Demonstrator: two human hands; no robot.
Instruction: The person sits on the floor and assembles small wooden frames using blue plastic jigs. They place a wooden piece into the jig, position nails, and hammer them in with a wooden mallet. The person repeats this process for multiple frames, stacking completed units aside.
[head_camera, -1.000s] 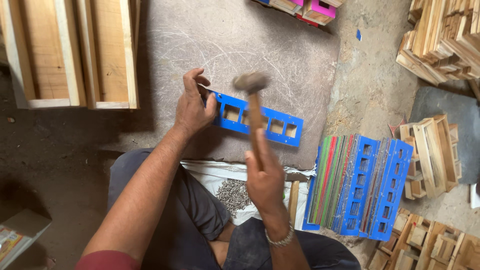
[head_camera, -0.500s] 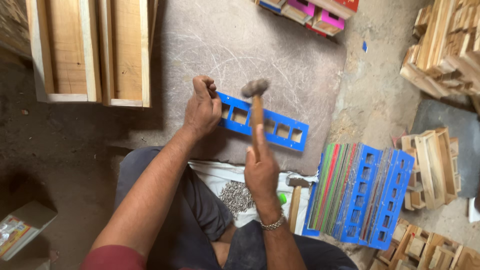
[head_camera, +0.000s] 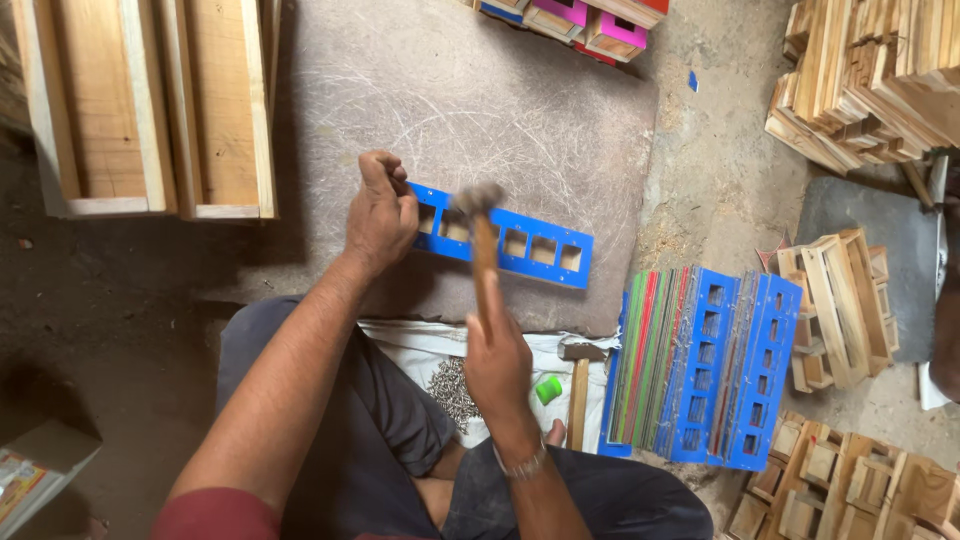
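Observation:
My left hand (head_camera: 380, 212) is closed at the left end of a blue wooden strip (head_camera: 530, 248) with several square holes, pinching something small there that I cannot make out. The strip lies flat on a grey slab (head_camera: 470, 110). My right hand (head_camera: 497, 362) grips the wooden handle of a hammer (head_camera: 480, 240); its metal head is blurred just above the strip, close to my left fingers.
A pile of small nails (head_camera: 452, 385) and a green cap (head_camera: 548, 389) lie on a white sack (head_camera: 420, 350) by my knees, beside a second hammer (head_camera: 579, 385). Stacked coloured strips (head_camera: 700, 365) stand at right. Wooden frames (head_camera: 150, 110) at left, wood pieces (head_camera: 870, 70) at right.
The hammer head has come down from above the strip to just over it. My left hand stays closed at the strip's left end.

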